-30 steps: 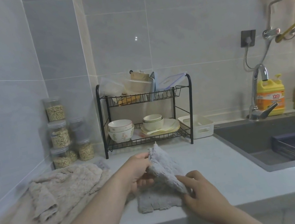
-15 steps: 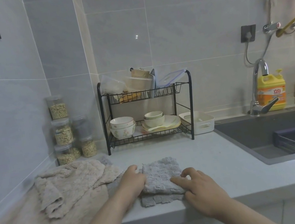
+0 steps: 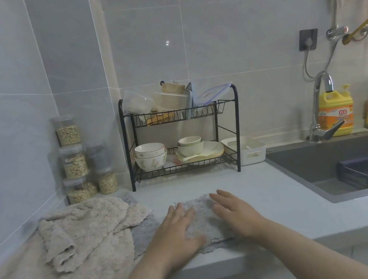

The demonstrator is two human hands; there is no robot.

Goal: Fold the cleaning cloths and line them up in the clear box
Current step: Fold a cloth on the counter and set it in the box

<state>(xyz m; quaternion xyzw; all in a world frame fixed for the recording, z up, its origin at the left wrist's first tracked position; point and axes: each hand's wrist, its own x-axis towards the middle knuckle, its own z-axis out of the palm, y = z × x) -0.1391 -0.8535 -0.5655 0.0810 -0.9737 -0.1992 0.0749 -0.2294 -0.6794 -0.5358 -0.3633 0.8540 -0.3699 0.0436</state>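
one grey cloth (image 3: 203, 219) lies folded on the counter (image 3: 288, 214) in front of the dish rack (image 3: 182, 137), by the counter's front edge. both hands press flat on it with fingers straight: left hand (image 3: 176, 233) on its left part, right hand (image 3: 236, 216) on its right. its long axis seems to run toward the rack. in front and left of the rack the beige pile (image 3: 83, 241) waits unfolded. nothing is boxed yet, i think.

Two hands of mine: left hand (image 3: 176, 232), right hand (image 3: 235, 214). One gray cloth (image 3: 202, 214). Beige cloths (image 3: 84, 234): piled, can't count. At least five grain jars (image 3: 73, 161), four bowls (image 3: 151, 160), one dish rack (image 3: 239, 125), one detergent bottle (image 3: 337, 113), one faucet (image 3: 327, 131).
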